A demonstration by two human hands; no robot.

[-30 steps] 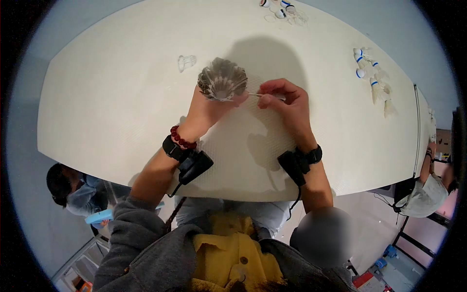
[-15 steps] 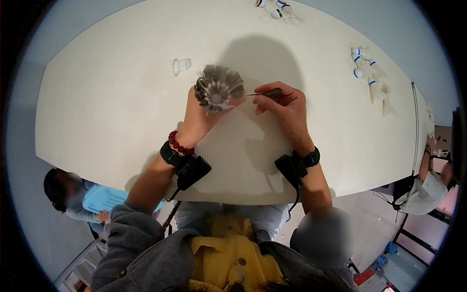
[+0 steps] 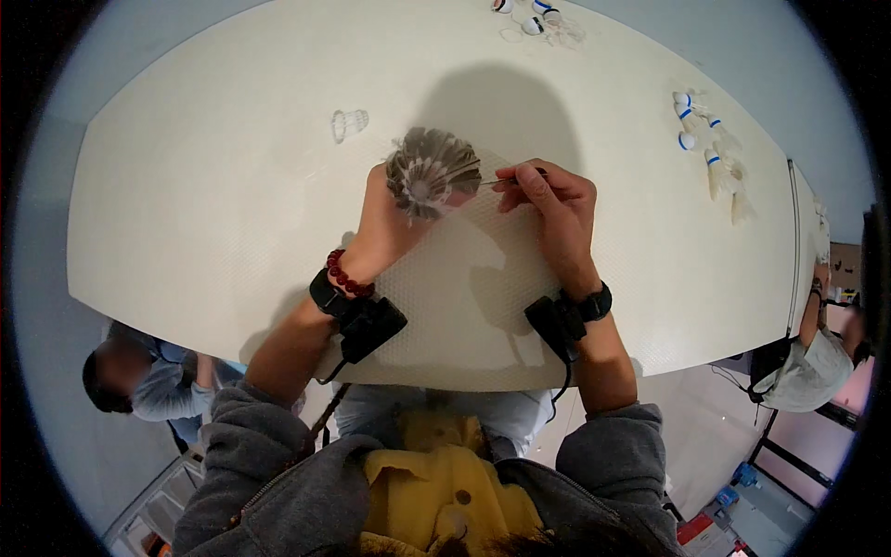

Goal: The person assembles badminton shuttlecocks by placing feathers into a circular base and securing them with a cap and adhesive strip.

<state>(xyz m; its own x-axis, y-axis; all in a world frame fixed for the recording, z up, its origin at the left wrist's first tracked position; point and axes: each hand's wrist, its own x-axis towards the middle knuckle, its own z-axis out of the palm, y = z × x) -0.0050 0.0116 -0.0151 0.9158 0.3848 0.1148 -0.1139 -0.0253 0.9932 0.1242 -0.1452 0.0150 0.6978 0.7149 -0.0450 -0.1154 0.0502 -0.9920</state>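
Here's the dark feather cone, mouth up over the table, gripped in the left hand! The right hand pinches a slim shaft just beside it. Too tight a squeeze could crease feathers; a slack pinch could drop the shaft. Beyond: a clear skeletal skirt, then blue-banded shuttlecocks.

1 grey-brown feather cone | is flaring open, facing upward | 1 thin stem | is extending sideways at the cone's right, pointing toward its rim
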